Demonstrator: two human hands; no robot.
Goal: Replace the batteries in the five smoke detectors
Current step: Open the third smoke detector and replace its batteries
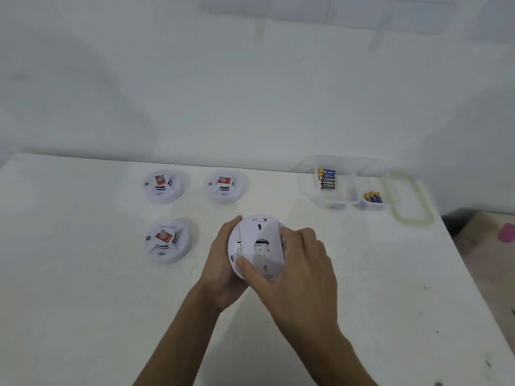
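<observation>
I hold a white round smoke detector [257,246] back side up over the middle of the table. My left hand [220,263] grips its left rim. My right hand [295,263] grips the back plate from the right, thumb across its lower edge. Three more smoke detectors rest face up with red stickers: one at back left [163,186], one at back centre [226,186], one at front left [166,240]. A clear divided container [345,185] at back right holds several batteries [327,179] in its left section and a few batteries [373,197] in its right.
The white table [83,302] meets a white wall at the back. A clear lid with a greenish rim [412,207] lies under the container's right side. The table's right edge runs diagonally, with floor and a pink object [507,232] beyond it.
</observation>
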